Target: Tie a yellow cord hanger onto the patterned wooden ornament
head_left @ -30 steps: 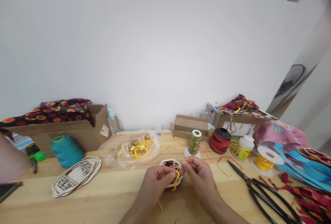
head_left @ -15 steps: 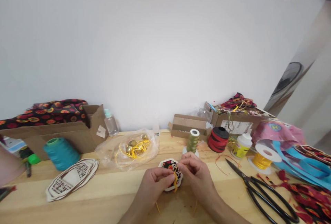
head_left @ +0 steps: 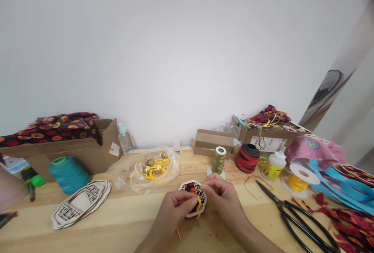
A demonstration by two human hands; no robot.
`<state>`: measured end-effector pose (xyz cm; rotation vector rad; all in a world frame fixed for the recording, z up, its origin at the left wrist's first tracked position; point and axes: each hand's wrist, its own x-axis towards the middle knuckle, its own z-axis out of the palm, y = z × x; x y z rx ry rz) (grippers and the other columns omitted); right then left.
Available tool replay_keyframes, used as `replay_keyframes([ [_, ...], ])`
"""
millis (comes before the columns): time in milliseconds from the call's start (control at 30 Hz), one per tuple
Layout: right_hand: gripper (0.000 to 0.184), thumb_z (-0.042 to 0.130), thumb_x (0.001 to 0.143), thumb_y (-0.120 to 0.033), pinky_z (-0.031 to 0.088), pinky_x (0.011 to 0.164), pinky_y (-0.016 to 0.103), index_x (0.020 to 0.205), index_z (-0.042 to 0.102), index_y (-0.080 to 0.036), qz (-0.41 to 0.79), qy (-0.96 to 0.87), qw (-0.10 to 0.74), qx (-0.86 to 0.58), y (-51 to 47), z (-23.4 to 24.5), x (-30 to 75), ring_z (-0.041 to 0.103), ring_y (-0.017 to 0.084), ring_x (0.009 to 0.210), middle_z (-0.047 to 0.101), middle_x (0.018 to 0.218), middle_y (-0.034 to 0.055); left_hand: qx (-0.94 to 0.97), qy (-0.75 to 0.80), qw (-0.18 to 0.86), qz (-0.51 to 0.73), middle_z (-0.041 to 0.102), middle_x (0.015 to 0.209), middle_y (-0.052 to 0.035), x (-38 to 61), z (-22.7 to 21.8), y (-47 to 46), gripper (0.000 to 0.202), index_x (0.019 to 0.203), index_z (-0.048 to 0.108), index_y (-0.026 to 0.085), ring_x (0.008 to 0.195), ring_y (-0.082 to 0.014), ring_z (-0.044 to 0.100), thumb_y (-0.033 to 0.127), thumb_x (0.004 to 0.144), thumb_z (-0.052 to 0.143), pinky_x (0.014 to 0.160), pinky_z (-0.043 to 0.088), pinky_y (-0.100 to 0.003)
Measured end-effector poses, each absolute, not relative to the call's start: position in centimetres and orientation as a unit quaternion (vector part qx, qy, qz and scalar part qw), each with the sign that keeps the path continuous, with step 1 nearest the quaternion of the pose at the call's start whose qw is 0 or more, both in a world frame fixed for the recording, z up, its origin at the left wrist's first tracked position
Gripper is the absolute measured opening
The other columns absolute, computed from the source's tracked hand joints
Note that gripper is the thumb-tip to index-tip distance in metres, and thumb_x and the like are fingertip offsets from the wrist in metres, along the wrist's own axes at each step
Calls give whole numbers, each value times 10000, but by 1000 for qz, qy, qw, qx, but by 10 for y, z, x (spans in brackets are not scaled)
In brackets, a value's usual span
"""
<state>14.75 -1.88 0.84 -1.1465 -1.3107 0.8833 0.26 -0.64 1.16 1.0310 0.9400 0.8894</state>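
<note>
In the head view, a small fretwork plaque (head_left: 190, 187) with dark, red-flowered fabric behind its pale cut-out frame lies on the table between my hands. Yellow cord (head_left: 199, 208) runs across its face in a knotted bunch, and loose ends trail below. My left hand (head_left: 179, 211) covers the plaque's lower left, thumb and forefinger pinched on the yellow cord. At the plaque's upper right, my right hand (head_left: 223, 196) is also pinched, with a strand of the cord stretching toward its fingertips. Exactly where the strand passes between the fingers is hidden.
Black scissors (head_left: 292, 214) lie right of my right hand, points toward the back. Behind stand an olive thread spool (head_left: 218, 160), a red-black spool (head_left: 247, 159) and a glue bottle (head_left: 274, 166). Leftward are a plastic bag (head_left: 122, 171) with bells, stacked wooden frames (head_left: 82, 202) and a teal cone (head_left: 69, 175).
Hardly anything differs. Both hands keep their pinch over the plaque, and the cord near the fingertips has shifted slightly.
</note>
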Motion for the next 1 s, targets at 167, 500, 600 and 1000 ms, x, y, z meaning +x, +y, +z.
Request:
replay_keyframes([
  [167,193,550,712,-276,347,536,232,594,613,-135,374,-565,551,-486,-17,7,149,446,127,613,466,658,14,435,393,705,398,646,499,-13,2,7,-4,236,669,688,124,473,-101,542,297,512,720,483,405,-182],
  [500,194,552,697,-270,303,476,222,580,623,-133,337,-576,542,-510,-21,9,146,415,119,568,442,638,14,539,412,641,359,677,571,-31,0,3,-2,146,629,694,123,502,-96,534,261,594,660,502,387,-170],
  [600,195,547,702,-278,283,460,217,597,627,-134,339,-593,530,-502,-19,9,149,403,107,547,445,650,12,538,416,628,378,669,576,-22,-4,8,0,140,636,689,127,520,-100,531,258,592,664,510,391,-173],
  [1000,224,623,628,-344,254,463,193,575,589,-129,516,-454,554,-470,-16,13,154,312,65,478,388,497,-57,448,482,603,450,401,295,99,-13,19,4,251,686,660,100,293,-15,265,308,548,691,336,189,-137],
])
